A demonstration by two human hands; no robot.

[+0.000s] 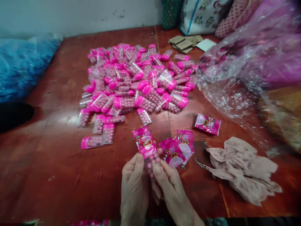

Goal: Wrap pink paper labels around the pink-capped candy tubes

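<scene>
A clear candy box (152, 160) with a pink cap and round pink candies is between my two hands near the front of the table. A printed pink sleeve (143, 138) extends past its capped end, the cap showing at the sleeve's lower edge. My left hand (134, 179) is closed on the box's left side, thumb by the cap. On the lower right side, my right hand (171, 185) pinches the box, thumb over the candies. Just beyond the right hand lie several flat printed sleeves (185, 140). The fingers behind the box are partly hidden.
A large heap of capped candy boxes (124, 102) covers the table's middle. To the right are a stack of sleeves (207, 124), a crumpled beige cloth (244, 169) and clear plastic bags (225, 91). Cardboard pieces (184, 43) lie behind; a blue-filled bag (23, 66) sits left.
</scene>
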